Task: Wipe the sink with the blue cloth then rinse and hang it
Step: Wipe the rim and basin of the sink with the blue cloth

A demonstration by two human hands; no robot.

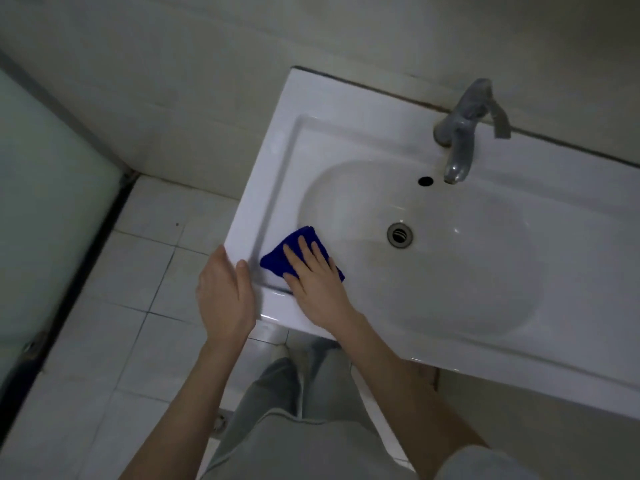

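A white rectangular sink with an oval basin fills the right half of the view. The blue cloth lies folded on the sink's flat near-left corner, at the basin's edge. My right hand presses flat on the cloth, fingers spread, covering its right part. My left hand grips the sink's near-left corner, thumb on the rim. A grey faucet stands at the back of the sink, spout over the basin, no water running. The round drain sits in the basin's middle.
An overflow hole sits beside the faucet spout. A grey strip of tape hangs off the faucet. White floor tiles lie left of the sink, a frosted glass panel at the far left. My trousers show below.
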